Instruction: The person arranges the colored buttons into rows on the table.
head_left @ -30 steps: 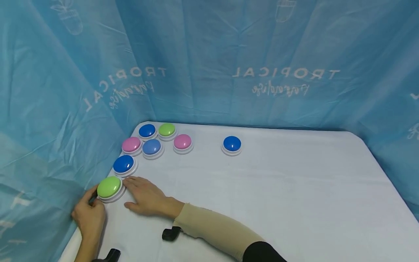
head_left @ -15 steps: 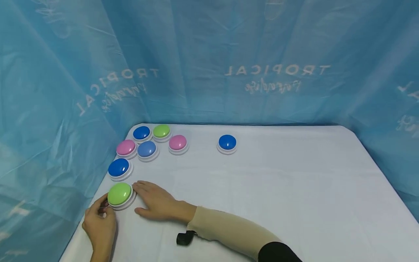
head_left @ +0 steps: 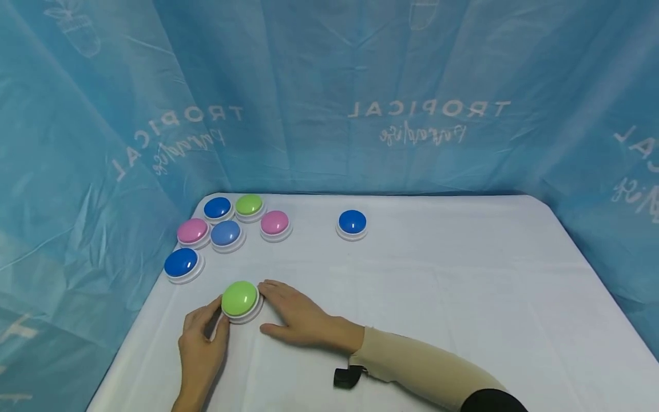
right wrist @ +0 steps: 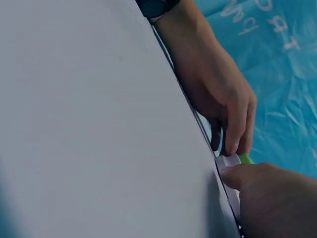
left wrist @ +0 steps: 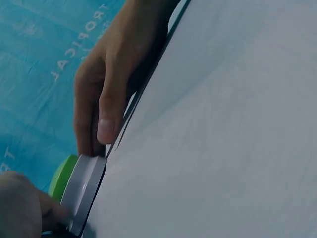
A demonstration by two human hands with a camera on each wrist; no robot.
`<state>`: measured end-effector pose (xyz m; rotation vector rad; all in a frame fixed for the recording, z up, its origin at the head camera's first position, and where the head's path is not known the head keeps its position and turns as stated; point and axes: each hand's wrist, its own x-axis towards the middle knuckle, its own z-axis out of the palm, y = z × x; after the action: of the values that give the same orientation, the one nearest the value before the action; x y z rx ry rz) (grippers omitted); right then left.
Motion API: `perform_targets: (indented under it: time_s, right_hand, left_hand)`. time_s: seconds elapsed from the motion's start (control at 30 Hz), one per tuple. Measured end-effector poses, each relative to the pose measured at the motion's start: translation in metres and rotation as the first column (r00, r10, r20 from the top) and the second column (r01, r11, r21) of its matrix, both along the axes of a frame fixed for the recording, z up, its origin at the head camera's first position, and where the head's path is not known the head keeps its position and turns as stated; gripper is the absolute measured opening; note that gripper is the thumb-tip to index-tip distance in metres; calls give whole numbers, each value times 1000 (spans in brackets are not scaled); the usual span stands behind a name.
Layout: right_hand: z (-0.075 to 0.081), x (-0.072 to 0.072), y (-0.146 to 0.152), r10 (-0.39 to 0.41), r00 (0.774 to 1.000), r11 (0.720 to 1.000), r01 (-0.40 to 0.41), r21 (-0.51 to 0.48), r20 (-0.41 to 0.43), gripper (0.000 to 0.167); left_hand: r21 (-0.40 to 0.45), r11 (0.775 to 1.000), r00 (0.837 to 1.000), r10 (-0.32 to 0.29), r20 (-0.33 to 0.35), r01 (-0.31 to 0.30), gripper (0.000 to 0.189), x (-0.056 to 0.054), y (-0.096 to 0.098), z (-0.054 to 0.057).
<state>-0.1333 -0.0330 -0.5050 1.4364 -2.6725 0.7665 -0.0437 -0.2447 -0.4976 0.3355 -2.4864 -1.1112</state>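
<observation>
A buzzer button with a domed green top and white base [head_left: 239, 300] stands on the white table, between both hands. My left hand [head_left: 203, 337] touches its left side with fingertip and thumb, the fingers fairly straight. On the opposite side, my right hand [head_left: 304, 317] lies low over the table, its extended fingers against the rim and its thumb apart from them. The left wrist view has the green button [left wrist: 81, 186] seen edge-on, with the right hand [left wrist: 116, 74] above it and the blurred left hand [left wrist: 20, 208] below. In the right wrist view, hands cover most of the button.
Several more buzzer buttons stand at the table's left back, including a blue one [head_left: 181, 264], a pink one [head_left: 192, 232] and a light blue one [head_left: 226, 234]. Another blue button [head_left: 352, 223] stands apart near the back edge. Blue curtains [head_left: 329, 86] enclose the table [head_left: 437, 286].
Both hands have moved to the right together with the green button, away from the table's left edge and the row of other buttons. The view has shifted slightly.
</observation>
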Motion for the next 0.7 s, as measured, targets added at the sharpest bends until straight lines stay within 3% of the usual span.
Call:
perform_targets:
  time_s: [0.13,0.23,0.33,0.43,0.53,0.63,0.7]
  right_hand:
    - [-2,2,28,-37,999,999,38,-22,11,82]
    - [-1,3,50,-71,997,995,72,-62,23,81]
    - [0,4,72,-107,992,988,113,-103,63,80]
    - [-1,6,97,-133,986,981,145,-125,101,81]
    - [-3,10,122,-152,981,976,168,-141,118,84]
    - [-4,13,146,-169,978,968,188,-166,121,85]
    - [-4,15,161,-186,976,962,205,-179,118,85]
  left_hand:
    - [-24,990,990,-136,28,137,55,0,12,0]
    - [-97,960,965,-262,13,262,64,-2,22,-2]
    - [-190,892,908,-419,-15,409,76,-5,37,-6]
    - [-289,801,828,-559,-48,524,87,-8,55,-10]
    - [-371,718,754,-653,-68,589,92,-13,72,-12]
    - [-417,658,705,-707,-57,627,94,-17,88,-12]
    - [-418,626,682,-731,-22,658,95,-21,100,-11]
